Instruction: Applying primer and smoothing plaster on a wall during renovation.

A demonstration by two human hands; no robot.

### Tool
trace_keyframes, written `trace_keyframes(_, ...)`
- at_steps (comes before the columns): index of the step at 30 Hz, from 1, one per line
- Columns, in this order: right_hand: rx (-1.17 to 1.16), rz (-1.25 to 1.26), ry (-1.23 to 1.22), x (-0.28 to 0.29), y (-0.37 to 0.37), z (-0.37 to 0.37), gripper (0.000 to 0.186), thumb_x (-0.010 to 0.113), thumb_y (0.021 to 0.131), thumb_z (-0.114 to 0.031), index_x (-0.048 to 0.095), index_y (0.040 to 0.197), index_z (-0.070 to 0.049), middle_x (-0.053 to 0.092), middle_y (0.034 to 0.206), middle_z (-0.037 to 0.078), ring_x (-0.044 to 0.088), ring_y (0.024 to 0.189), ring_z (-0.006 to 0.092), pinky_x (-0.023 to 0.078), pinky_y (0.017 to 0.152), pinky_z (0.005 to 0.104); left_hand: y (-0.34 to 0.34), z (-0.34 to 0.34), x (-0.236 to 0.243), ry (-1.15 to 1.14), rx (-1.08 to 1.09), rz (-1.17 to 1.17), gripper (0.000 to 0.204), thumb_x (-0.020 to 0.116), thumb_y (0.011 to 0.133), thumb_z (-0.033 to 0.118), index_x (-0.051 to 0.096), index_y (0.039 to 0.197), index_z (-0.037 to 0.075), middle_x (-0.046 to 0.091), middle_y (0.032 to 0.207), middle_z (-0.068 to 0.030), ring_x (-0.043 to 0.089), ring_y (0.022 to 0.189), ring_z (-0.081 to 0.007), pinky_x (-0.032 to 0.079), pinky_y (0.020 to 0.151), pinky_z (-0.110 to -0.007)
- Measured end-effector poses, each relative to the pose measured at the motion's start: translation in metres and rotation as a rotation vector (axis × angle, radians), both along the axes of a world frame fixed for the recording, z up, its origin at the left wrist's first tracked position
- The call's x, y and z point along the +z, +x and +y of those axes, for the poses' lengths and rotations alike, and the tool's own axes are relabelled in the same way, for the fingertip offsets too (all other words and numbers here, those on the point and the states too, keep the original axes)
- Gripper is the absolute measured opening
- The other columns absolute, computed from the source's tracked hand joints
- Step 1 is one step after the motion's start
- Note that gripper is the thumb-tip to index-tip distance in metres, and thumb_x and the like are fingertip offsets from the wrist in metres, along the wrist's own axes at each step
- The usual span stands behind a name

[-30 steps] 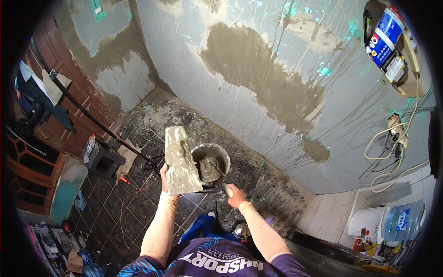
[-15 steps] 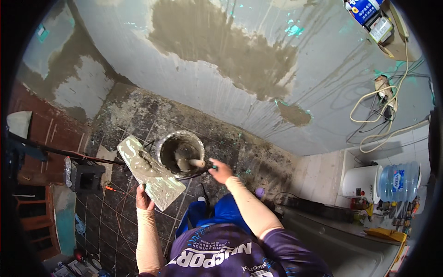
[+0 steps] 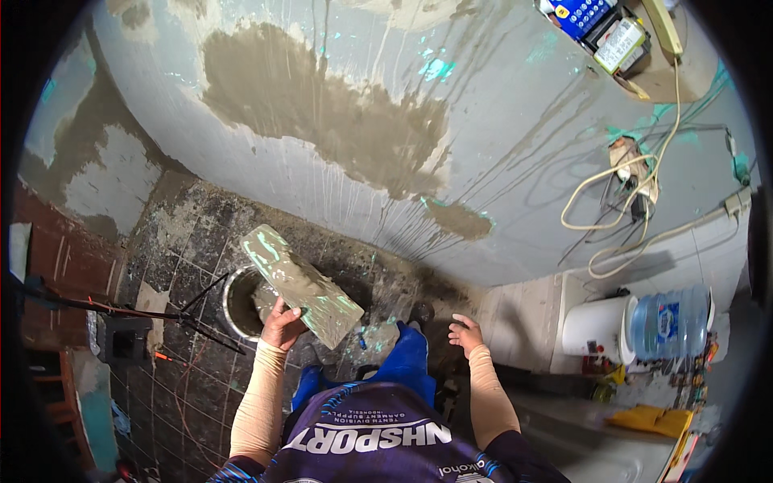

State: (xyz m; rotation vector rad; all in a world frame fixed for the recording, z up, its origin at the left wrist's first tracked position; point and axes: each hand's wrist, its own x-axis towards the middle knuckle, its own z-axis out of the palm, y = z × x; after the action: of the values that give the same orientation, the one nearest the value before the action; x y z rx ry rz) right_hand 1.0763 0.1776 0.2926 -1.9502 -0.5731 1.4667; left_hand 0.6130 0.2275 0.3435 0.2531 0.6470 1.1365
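Note:
My left hand (image 3: 282,325) is closed on the near edge of a flat, mortar-smeared board (image 3: 339,319), thumb on top. Wet grey mortar (image 3: 299,278) lies along the middle of the board. Beneath and to the left of it stands a round bucket (image 3: 229,304) with grey mix inside; the board and my hand cover part of its opening. My right hand (image 3: 465,335) is off to the right above the floor, fingers loosely apart and nothing in them.
Ahead, the grey wall (image 3: 515,145) carries patches of damp mortar (image 3: 322,105). Cables (image 3: 596,189) hang at the right, above a white bucket (image 3: 594,326) and a water jug (image 3: 672,320). A black tripod (image 3: 193,315) stands left of the mortar bucket.
My view has shifted right and I have stepped that way. The board has moved across the bucket's right side. My right hand has left the bucket and the handle in it.

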Motion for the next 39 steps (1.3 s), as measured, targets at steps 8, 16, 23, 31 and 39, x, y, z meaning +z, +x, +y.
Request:
trace_keyframes(8,0.229,0.268,0.145,0.008,0.131,0.131,0.038,0.062,0.086,-0.011,0.055,0.123,-0.007,0.062,0.096,0.007,0.060,0.076,0.0151,0.051,0.063,0.0287,0.164,0.038,-0.029,-0.002,0.085,-0.023,0.065,0.064,0.075,0.002,0.041,0.135,0.009,0.050,0.130,-0.0094,0.044,0.123,-0.0298,0.032,0.105,-0.047)
trace_keyframes(16,0.482,0.382,0.010,0.015,0.220,0.194,0.041,0.058,0.089,-0.012,0.050,0.128,-0.004,0.062,0.101,0.011,0.059,0.079,0.0155,0.051,0.065,0.0285,0.299,0.023,-0.037,-0.065,0.302,-0.086,0.067,0.060,0.074,0.000,0.038,0.137,0.009,0.049,0.133,-0.0107,0.044,0.124,-0.0313,0.031,0.106,-0.048)
trace_keyframes(23,0.665,0.318,-0.107,0.019,0.229,0.202,0.041,0.054,0.089,-0.007,0.047,0.129,-0.002,0.060,0.104,0.013,0.059,0.083,0.0171,0.051,0.071,0.0300,0.362,0.026,-0.092,-0.103,0.376,-0.125,0.071,0.053,0.071,-0.007,0.038,0.138,0.011,0.053,0.126,-0.0063,0.051,0.115,-0.0240,0.039,0.097,-0.038)
trace_keyframes(31,0.652,0.243,-0.147,0.023,0.260,0.197,0.042,0.058,0.088,-0.012,0.049,0.128,-0.003,0.061,0.105,0.013,0.060,0.084,0.0164,0.051,0.070,0.0284,0.412,0.073,-0.166,-0.146,0.310,-0.171,0.074,0.054,0.070,-0.007,0.038,0.140,0.013,0.059,0.117,-0.0041,0.056,0.100,-0.0180,0.042,0.090,-0.032)
trace_keyframes(39,0.870,0.162,-0.288,-0.037,0.300,0.186,0.044,0.059,0.087,-0.011,0.049,0.129,-0.004,0.062,0.104,0.013,0.061,0.081,0.0166,0.052,0.069,0.0278,0.481,0.104,-0.225,-0.190,0.452,-0.332,0.073,0.055,0.072,-0.005,0.036,0.140,0.014,0.058,0.114,-0.0043,0.056,0.095,-0.0177,0.043,0.088,-0.034)
